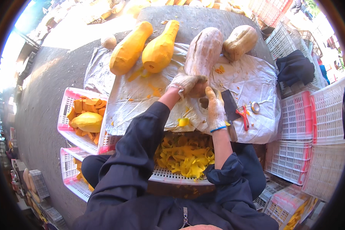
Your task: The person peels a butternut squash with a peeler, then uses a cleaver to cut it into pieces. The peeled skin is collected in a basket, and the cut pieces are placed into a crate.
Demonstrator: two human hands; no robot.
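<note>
Both my hands wear soiled knitted gloves. My left hand (pixel 187 82) lies around the near end of a large unpeeled pumpkin (pixel 204 47) on a white plastic sheet (pixel 143 106). Close to that same end is my right hand (pixel 214 100); its palm side is partly hidden, so whether it holds anything is unclear. A cleaver (pixel 230 105) lies just right of it, then a red peeler (pixel 243 117) and a roll of tape (pixel 255 107). Two peeled orange pumpkins (pixel 158 50) rest at the upper left, and another unpeeled pumpkin (pixel 241 41) at the upper right.
A crate of peelings (pixel 187 158) stands between my knees. At the left, a pink-and-white crate (pixel 82 141) holds orange pumpkin pieces (pixel 87 119). Stacked plastic crates (pixel 296 115) and a dark cloth (pixel 295 67) are at the right. A yellow piece (pixel 183 122) lies near the sheet's front edge.
</note>
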